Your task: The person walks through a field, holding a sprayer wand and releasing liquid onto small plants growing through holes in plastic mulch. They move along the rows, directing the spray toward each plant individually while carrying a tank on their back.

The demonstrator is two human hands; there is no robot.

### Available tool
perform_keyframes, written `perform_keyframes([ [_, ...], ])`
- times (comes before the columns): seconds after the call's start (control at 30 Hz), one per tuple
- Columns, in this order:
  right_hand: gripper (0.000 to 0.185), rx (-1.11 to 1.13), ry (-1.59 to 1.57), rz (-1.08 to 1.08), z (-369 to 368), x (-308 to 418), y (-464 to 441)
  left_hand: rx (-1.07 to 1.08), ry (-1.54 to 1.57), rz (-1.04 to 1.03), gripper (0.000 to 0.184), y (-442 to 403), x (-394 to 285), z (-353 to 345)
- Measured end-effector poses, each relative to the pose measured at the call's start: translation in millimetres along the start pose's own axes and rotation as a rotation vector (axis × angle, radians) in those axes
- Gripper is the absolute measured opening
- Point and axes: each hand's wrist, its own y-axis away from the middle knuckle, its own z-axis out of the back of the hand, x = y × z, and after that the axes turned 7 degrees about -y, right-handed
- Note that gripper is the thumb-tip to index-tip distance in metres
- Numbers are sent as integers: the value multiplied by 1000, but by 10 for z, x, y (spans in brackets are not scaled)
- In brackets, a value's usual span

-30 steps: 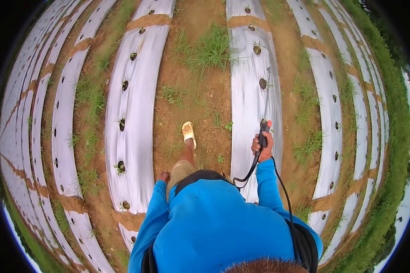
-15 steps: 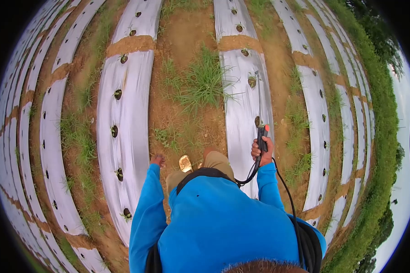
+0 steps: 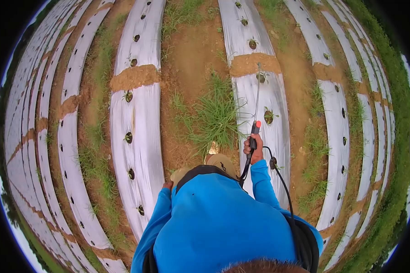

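Note:
My right hand (image 3: 257,149) is closed around the black handle of a spray wand (image 3: 253,134) with a red-orange part at its top. Its thin metal lance (image 3: 257,98) points forward over the right-hand plastic-covered bed (image 3: 278,136). The lance tip is close to a seedling (image 3: 260,78) in a planting hole, beside a strip of bare soil. A second seedling (image 3: 269,117) grows just right of the lance. From the handle a black hose (image 3: 284,184) runs back past my right arm. My left hand (image 3: 168,184) hangs low by my left hip, its fingers mostly hidden.
On my left runs another silver plastic-covered bed (image 3: 136,123) with several planted holes. A tall grass clump (image 3: 216,111) stands in the soil path directly ahead. More covered beds stretch away on both sides, with weeds (image 3: 316,136) between them. Black straps cross my shoulders.
I have moved forward along the path, so the grass clump and soil strips are closer. The wand has swung slightly left and reaches further forward. My left hand has drawn back to my side.

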Motion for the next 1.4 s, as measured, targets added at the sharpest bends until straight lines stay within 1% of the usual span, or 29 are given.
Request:
perform_keyframes([
  [0.03, 30, 14, -5, -28, -116, 114, -109, -61, -26, -73, 56, -122, -91, 6],
  [0.07, 30, 17, -19, -38, -238, 241, -244, -93, 73, -93, 54, -156, -370, 135],
  [0.1, 30, 11, -20, -42, -367, 368, -363, -90, 70, -88, 54, -231, -626, 281],
  [0.17, 29, 52, -3, -26, -646, 618, -637, -37, 137, -142, 48, -490, -1142, 558],
  [0.23, 29, 64, 4, -11, -836, 814, -1006, 72, 424, -138, 36, -829, -1561, 707],
  [0.27, 28, 50, 17, 11, -949, 913, -1172, 76, 423, -133, 36, -907, -1908, 827],
  [0.33, 27, 30, 30, 19, -1165, 1102, -1533, 180, 482, 128, 27, -883, -2762, 1122],
  [0.43, 27, -2, 6, 5, -1520, 1342, -2002, 236, 423, 172, 23, -1576, -3206, 1152],
  [0.5, 27, -4, 11, 5, -1697, 1454, -2341, 261, 432, 192, 22, -1896, -3562, 1125],
  [0.63, 28, 9, 21, -93, -2102, 1599, -2928, 321, 387, 266, 21, -2714, -4042, 1121],
  [0.73, 30, -17, 44, -108, -2722, 1881, -3206, 384, 366, 336, 22, -3428, -4261, 1231],
  [0.8, 29, 3, 37, -201, -3046, 2075, -3389, 470, 428, 418, 22, -3840, -4571, 1468],
  [0.83, 29, -2, 32, -197, -3197, 2169, -3494, 465, 458, 368, 22, -4039, -4763, 1602],
  [0.9, 29, 22, 5, -183, -3515, 2339, -3743, 286, 457, 81, 21, -4080, -5376, 2001],
  [0.97, 29, 16, 0, -169, -3770, 2491, -4018, 246, 489, 167, 23, -3977, -6279, 2575],
  [1.0, 30, 7, 21, -141, -3840, 2553, -4219, 242, 484, 163, 23, -4126, -6488, 2686],
  [1.07, 31, -3, 40, -100, -4011, 2682, -4610, 175, 558, 7, 22, -4414, -6837, 2862],
  [1.1, 31, -1, 38, -105, -4102, 2766, -4797, 170, 556, 9, 22, -4539, -6975, 2912],
  [1.17, 27, -5, 55, -124, -4310, 2964, -5226, 211, 646, 49, 19, -4800, -7236, 2977],
  [1.2, 27, 4, 52, -131, -4426, 3064, -5450, 199, 646, 50, 19, -5043, -7293, 2934],
  [1.27, 30, 12, 35, -112, -4618, 3273, -5927, 204, 538, 361, 27, -5521, -7330, 2753],
  [1.33, 30, 10, 34, -158, -4736, 3464, -6471, 247, 638, 332, 14, -5281, -7730, 2769],
  [1.37, 29, 8, 42, -167, -4864, 3658, -6791, 223, 598, 356, 19, -5446, -7858, 2723],
  [1.4, 29, 25, 41, -112, -4965, 3792, -6998, 213, 541, 412, 23, -5509, -7811, 2617],
])
